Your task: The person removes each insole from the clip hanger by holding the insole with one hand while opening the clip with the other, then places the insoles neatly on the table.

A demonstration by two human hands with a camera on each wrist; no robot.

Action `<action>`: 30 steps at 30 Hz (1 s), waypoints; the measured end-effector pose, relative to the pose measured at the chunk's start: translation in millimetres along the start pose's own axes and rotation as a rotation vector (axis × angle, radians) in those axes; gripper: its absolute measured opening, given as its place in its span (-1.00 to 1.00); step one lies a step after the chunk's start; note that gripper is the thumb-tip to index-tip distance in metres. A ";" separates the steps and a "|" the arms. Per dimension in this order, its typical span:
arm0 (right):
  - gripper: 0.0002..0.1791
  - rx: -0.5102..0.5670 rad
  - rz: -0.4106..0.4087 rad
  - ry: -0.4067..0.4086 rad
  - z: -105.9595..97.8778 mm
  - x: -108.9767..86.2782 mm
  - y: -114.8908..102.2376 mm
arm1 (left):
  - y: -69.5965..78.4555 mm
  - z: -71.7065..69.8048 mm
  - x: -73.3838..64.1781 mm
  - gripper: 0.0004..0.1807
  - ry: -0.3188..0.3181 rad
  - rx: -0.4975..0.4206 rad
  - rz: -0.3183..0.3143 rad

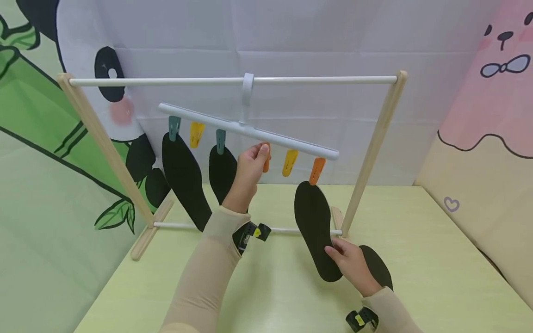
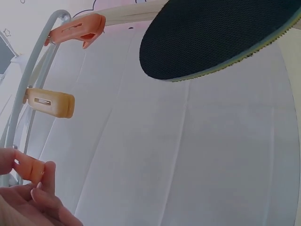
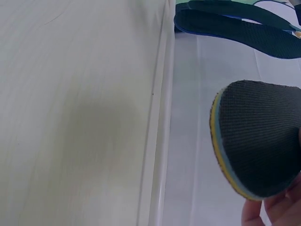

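My left hand pinches an orange clothes peg on the white hanger. In the left wrist view, finger and thumb squeeze that peg. My right hand grips a black insole near its lower end and holds it tilted upright. The insole's upper end overlaps another orange peg in the head view, but the left wrist view shows a gap between insole and peg. Two black insoles hang from teal pegs at the left.
The tilted hanger hooks over the top rail of a wooden-legged rack. Yellow pegs hang between the others. Another black insole lies on the pale table behind my right hand. A white cloth backs the table.
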State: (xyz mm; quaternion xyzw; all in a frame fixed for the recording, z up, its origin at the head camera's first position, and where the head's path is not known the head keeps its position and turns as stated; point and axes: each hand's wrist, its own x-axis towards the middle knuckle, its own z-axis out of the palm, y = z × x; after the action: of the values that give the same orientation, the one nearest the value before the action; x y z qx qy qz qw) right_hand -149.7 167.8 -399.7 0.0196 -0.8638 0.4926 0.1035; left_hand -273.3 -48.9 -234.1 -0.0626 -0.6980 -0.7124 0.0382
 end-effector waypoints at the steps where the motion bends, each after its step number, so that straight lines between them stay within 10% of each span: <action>1: -0.93 -0.002 0.011 0.000 -1.2 -0.6 1.3 | -0.5 -0.4 0.0 -0.63 0.000 0.000 0.000; 30: -0.91 -0.114 0.115 0.061 -25.9 -14.8 29.0 | -2.6 -3.8 -0.2 -0.66 -0.035 -0.027 0.017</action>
State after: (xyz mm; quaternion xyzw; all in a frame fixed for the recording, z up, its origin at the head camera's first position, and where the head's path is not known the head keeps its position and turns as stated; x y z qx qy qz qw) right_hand -135.0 203.8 -414.5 -0.0510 -0.8866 0.4483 0.1021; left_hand -273.6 -52.6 -236.8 -0.0816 -0.6882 -0.7203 0.0311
